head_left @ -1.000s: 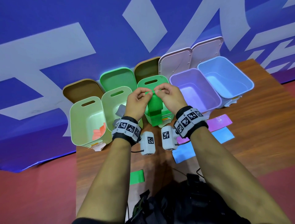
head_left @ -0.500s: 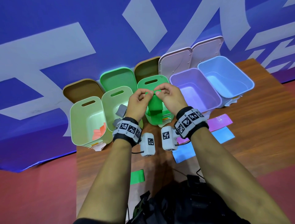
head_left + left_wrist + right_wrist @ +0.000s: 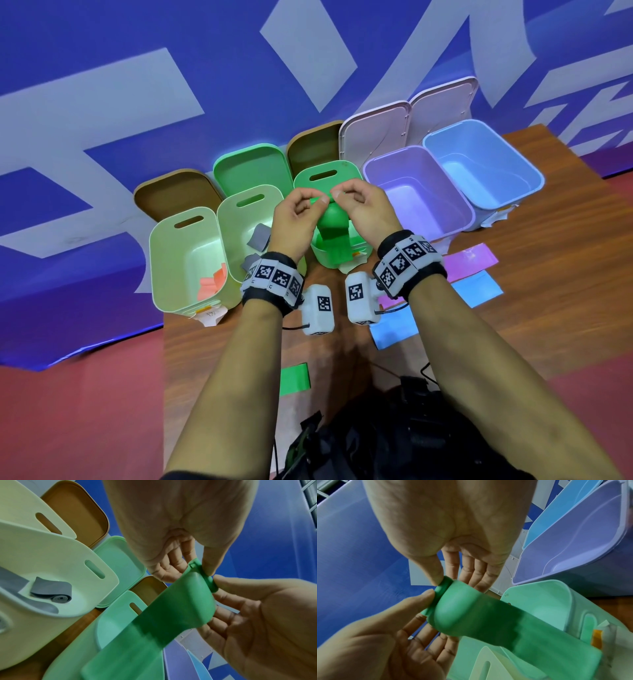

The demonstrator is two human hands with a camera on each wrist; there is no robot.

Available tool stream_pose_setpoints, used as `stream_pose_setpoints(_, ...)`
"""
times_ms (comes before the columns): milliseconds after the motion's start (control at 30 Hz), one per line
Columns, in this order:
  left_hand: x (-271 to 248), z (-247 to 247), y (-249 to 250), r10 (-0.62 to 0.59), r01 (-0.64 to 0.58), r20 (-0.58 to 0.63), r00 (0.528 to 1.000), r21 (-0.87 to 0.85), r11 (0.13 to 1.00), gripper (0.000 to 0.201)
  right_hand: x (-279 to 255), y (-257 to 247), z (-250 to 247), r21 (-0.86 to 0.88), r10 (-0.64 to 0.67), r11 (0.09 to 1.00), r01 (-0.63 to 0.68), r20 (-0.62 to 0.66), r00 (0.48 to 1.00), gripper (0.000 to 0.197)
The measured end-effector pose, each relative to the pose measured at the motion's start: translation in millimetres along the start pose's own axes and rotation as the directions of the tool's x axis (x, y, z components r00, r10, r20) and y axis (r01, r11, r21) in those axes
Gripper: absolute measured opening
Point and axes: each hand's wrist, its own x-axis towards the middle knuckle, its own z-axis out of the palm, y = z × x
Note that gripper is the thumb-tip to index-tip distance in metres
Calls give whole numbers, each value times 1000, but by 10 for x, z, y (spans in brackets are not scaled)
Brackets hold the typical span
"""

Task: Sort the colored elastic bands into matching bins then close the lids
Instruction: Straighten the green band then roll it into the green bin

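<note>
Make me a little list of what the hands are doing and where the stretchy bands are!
Left hand: pinches the green band
Right hand: pinches the same band's rolled top end
Green band: hangs over the bright green bin
Grey band: inside the pale green bin
Orange band: in the leftmost bin
On the wooden table: purple band, blue band, another green band
Lids: all open

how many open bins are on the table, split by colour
pale green bins: 2
green bin: 1
purple bin: 1
blue bin: 1
total: 5
</note>
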Motion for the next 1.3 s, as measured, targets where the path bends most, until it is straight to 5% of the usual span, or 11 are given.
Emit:
stream_pose_setpoints(533,-25,18,24,-60,60,-10,998,18,998,16,-36,-13,-18,75,-18,997,17,2,1000,11)
stream_pose_setpoints(1300,-32,31,86,-88,88,-37,995,1,996,7,-26,-50,-18,80,-21,997,20,1,1000,15)
